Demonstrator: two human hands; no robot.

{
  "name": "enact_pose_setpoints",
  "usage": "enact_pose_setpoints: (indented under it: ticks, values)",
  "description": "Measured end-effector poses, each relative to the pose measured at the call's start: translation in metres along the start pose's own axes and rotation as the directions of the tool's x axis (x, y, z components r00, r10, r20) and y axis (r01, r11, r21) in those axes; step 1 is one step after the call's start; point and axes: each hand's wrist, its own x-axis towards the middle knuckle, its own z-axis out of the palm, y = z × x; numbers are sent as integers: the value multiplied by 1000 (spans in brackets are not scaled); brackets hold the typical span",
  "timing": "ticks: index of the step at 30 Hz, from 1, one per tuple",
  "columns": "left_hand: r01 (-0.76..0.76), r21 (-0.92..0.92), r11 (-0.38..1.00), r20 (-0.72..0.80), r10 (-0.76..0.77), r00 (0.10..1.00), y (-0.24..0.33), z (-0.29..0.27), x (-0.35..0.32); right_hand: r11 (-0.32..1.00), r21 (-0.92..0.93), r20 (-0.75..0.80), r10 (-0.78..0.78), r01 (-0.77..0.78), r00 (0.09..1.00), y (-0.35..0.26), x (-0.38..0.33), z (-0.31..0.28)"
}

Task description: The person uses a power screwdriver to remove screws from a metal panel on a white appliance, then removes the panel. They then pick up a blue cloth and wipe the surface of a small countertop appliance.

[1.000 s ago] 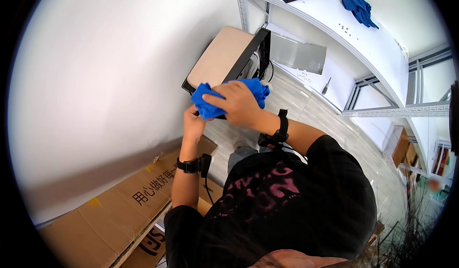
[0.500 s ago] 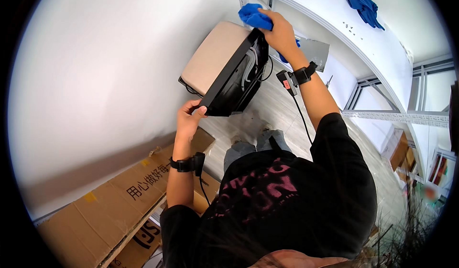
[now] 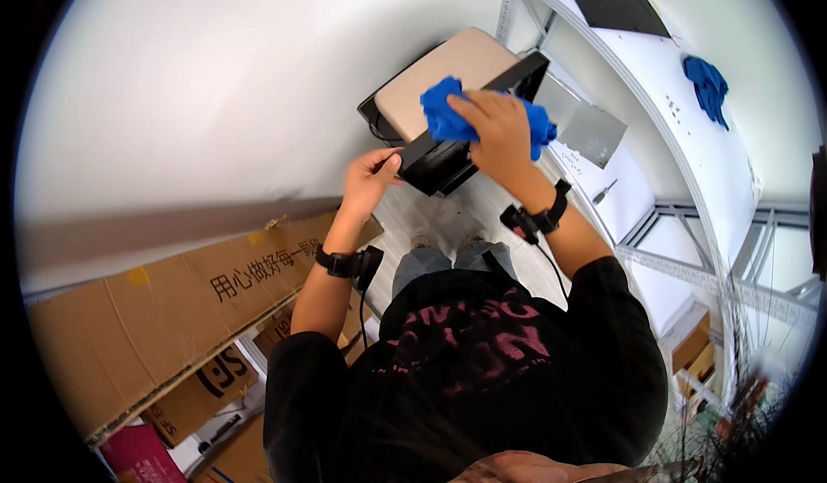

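My right hand (image 3: 498, 132) presses a crumpled blue cloth (image 3: 448, 113) onto the upper edge of a flat black panel (image 3: 469, 121), which is tilted on edge. At the panel's lower left corner my left hand (image 3: 369, 176) grips the black edge. Behind the panel sits a beige cushioned stool (image 3: 431, 78) in a black frame. Both wrists carry black bands, and a thin cable hangs from each.
White metal shelving (image 3: 655, 87) stands to the right, with a second blue cloth (image 3: 708, 85) and a dark flat sheet (image 3: 612, 1) on its top shelf. Flattened cardboard boxes (image 3: 172, 311) lean against the white wall at the lower left. Pale wood floor lies below.
My right hand with the cloth has come back down from the panel's far top end toward its middle. The panel is tilted differently and my left hand keeps its hold on the lower corner.
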Motion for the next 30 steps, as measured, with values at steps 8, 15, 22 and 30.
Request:
enact_pose_setpoints:
  ticks: [8,15,22,30]
  values:
    - [54,-447,893,114,-3,994,-51,-28,8,984,125,86,-140,128,986,-82,-15,6]
    - [-16,-371,928,-58,-6,998,-23,3,-12,963,268,168,-52,6,984,-68,-14,-4]
    - [-207,160,965,-45,217,975,-24,12,-10,994,15,-35,108,-108,994,42,9,-29]
    - [-177,157,972,-40,186,982,-20,12,-9,983,-101,-187,134,-155,973,56,8,-19]
